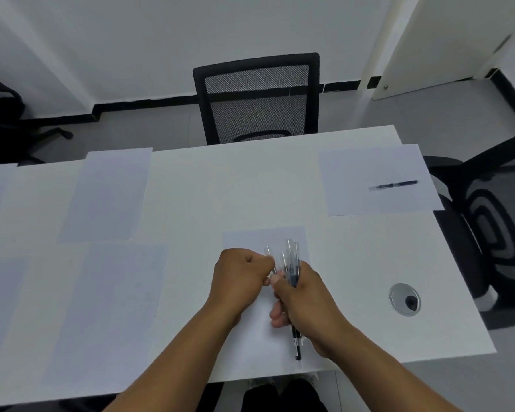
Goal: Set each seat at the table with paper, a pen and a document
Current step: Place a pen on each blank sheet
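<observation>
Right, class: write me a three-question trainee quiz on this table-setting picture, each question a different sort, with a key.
1. True or false: a pen already lies on the sheet at the far right.
2. Which hand grips the bundle of pens? A) left B) right C) neither
3. Fill in: the left hand pinches a single ____ beside the bundle.

Key: 1 true; 2 B, the right hand; 3 pen.
</observation>
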